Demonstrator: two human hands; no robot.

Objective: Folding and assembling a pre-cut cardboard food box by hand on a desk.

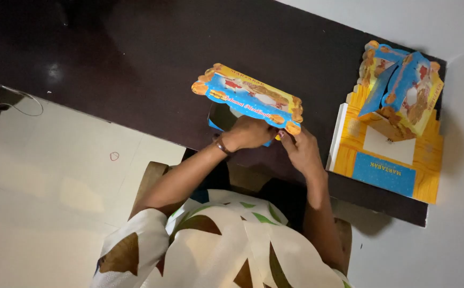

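A blue and yellow printed cardboard box (248,98), partly folded, stands on the dark table (136,58) in front of me. My left hand (249,133) grips its near side, a band on the wrist. My right hand (301,149) pinches the box's near right corner by a scalloped orange edge. Both hands hide the box's lower flaps.
At the table's right end lies a stack of flat yellow and blue box blanks (392,165) with folded boxes (400,88) piled on top. A pale tiled floor (56,176) lies left, with a thin cable (24,104). A white wall (456,224) is right.
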